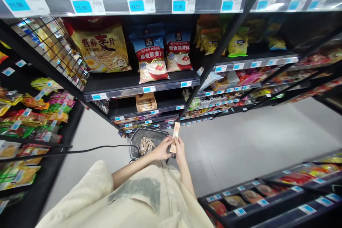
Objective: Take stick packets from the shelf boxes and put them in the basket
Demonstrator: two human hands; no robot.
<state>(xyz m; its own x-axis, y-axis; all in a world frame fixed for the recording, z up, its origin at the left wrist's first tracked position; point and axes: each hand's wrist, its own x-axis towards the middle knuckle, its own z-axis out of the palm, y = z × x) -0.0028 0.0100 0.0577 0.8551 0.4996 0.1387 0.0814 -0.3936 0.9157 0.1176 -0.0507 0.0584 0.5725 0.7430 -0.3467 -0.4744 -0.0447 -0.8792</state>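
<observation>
In front of my body, my left hand point(163, 148) and my right hand point(179, 148) come together around a slim, pale peach stick packet point(175, 130). Its upper end sticks up above my fingers, and both hands pinch its lower part. A grey plastic shopping basket point(134, 138) stands on the floor just beyond my left forearm. Inside it lies a heap of similar slim packets point(146, 145). On a lower shelf ahead sits an open light-brown carton point(146, 103); its contents are too small to make out.
Bags of oatmeal point(152, 57) fill the shelf ahead, beside a large gold cereal bag point(103, 48). Snack racks point(34, 121) stand on the left, and a low shelf point(256, 196) runs along the right. Grey floor point(227, 135) lies between. A black cord point(88, 149) crosses from the left.
</observation>
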